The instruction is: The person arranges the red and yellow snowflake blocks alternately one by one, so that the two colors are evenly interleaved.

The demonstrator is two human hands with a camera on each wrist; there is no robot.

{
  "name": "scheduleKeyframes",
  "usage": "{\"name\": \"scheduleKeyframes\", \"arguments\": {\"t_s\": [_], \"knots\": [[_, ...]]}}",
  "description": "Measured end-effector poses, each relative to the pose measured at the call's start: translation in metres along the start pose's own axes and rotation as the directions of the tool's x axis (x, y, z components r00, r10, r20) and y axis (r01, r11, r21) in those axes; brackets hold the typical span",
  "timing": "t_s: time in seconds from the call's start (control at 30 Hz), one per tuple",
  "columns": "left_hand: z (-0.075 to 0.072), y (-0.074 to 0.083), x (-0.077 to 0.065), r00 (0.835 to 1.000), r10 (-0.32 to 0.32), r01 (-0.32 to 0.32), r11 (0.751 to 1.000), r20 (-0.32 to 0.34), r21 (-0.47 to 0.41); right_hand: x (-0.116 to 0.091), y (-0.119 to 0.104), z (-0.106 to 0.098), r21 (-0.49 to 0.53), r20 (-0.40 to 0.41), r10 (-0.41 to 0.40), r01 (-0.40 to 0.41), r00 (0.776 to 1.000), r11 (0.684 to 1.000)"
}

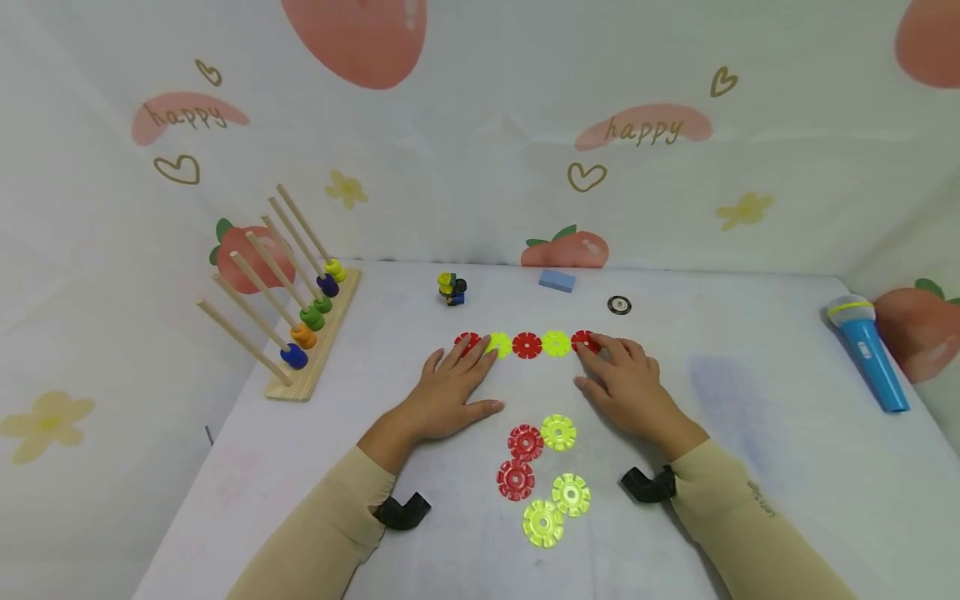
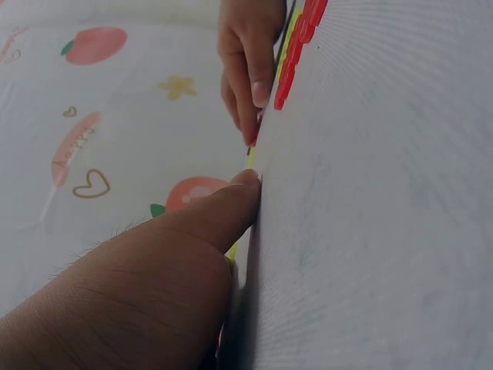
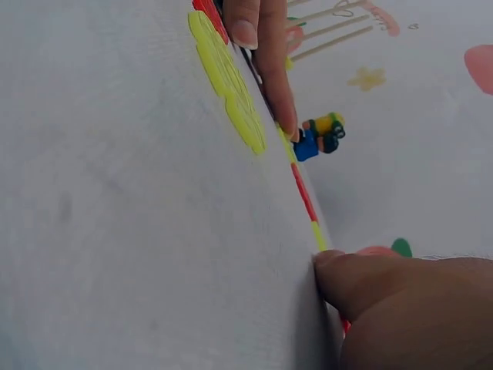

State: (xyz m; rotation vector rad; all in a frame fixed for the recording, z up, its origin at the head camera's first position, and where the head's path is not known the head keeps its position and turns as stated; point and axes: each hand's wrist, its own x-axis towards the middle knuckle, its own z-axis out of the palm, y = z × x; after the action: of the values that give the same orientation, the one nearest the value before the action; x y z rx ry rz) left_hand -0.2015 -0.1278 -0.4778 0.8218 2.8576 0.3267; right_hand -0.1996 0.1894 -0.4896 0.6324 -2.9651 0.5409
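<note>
A row of flat notched discs, red and yellow by turns, runs left to right across the table. My left hand (image 1: pixel 448 398) rests its fingertips on the left-end red disc (image 1: pixel 467 340) and the yellow disc (image 1: pixel 498 344) beside it. At the other end my right hand (image 1: pixel 628 385) touches the red disc (image 1: pixel 583 341). Between the hands lie a red disc (image 1: pixel 527 346) and a yellow disc (image 1: pixel 556 342), uncovered. Nearer the front sits a loose group: red discs (image 1: pixel 516 480) and yellow discs (image 1: pixel 543 523). In the wrist views, both thumbs reach low over the tabletop.
At the left stands a wooden peg rack (image 1: pixel 330 333) with coloured beads. Along the back are a small toy figure (image 1: pixel 452 288), a blue block (image 1: pixel 557 281) and a black round token (image 1: pixel 619 305). A blue toy microphone (image 1: pixel 872 354) lies at the far right.
</note>
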Motion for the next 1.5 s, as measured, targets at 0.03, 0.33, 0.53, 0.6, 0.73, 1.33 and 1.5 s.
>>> {"name": "scheduleKeyframes", "arguments": {"t_s": [0.03, 0.33, 0.53, 0.6, 0.73, 1.33, 1.5], "knots": [[0.000, 0.000, 0.000, 1.000, 0.001, -0.001, 1.000, -0.001, -0.001, 0.000, 0.000, 0.001, -0.001, 0.002, 0.003, -0.003, 1.000, 1.000], [0.003, -0.002, 0.000, 1.000, 0.011, -0.011, 1.000, -0.014, 0.003, -0.004, -0.012, -0.010, 0.407, -0.115, 0.015, 0.033, 0.993, 0.913], [0.000, -0.001, 0.000, 1.000, 0.015, -0.015, 1.000, -0.009, -0.003, -0.027, -0.030, -0.016, 0.657, 0.108, -0.111, 0.013, 0.988, 0.753], [0.000, 0.000, 0.000, 1.000, 0.018, -0.018, 1.000, -0.010, 0.002, -0.034, -0.034, -0.013, 0.596, 0.167, -0.159, 0.029, 0.973, 0.802], [-0.003, 0.000, 0.000, 1.000, 0.018, -0.018, 1.000, -0.014, -0.004, -0.040, -0.043, -0.010, 0.478, 0.196, -0.156, 0.044, 0.968, 0.877], [0.001, 0.000, 0.000, 1.000, 0.012, -0.013, 1.000, -0.016, -0.028, -0.014, 0.031, -0.021, 0.699, -0.028, 0.422, -0.284, 0.906, 0.656], [0.001, 0.000, 0.000, 1.000, 0.012, -0.012, 0.999, -0.016, -0.038, -0.008, 0.040, -0.023, 0.685, -0.057, 0.455, -0.296, 0.889, 0.665]]}}
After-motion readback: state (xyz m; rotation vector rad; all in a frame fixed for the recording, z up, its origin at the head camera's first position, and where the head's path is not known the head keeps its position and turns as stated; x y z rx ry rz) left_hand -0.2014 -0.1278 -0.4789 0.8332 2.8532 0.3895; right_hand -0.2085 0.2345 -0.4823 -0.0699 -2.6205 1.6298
